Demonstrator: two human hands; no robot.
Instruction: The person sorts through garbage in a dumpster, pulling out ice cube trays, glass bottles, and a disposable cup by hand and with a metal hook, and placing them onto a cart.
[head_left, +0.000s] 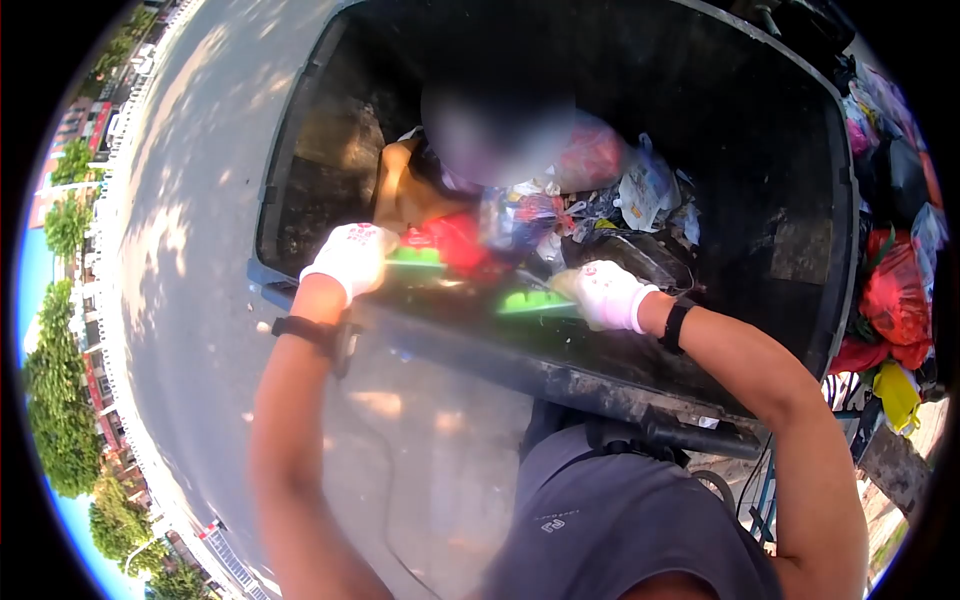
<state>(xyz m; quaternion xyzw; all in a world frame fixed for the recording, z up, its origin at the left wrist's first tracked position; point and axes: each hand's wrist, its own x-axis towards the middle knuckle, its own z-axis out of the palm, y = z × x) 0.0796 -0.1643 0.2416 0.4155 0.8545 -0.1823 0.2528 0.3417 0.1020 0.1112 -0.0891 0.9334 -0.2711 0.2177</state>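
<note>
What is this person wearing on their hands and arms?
The left hand and right hand both wear white work gloves with small reddish markings on the back. A dark band circles each wrist: left band, right band. No sleeves cover the forearms.

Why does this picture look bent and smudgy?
Head view: black plastic bin and grey road curve, fisheye-like; pale smudge veils bagged rubbish; bright green object at the white-gloved right hand is blurred; sunlight dapples the road.
</note>
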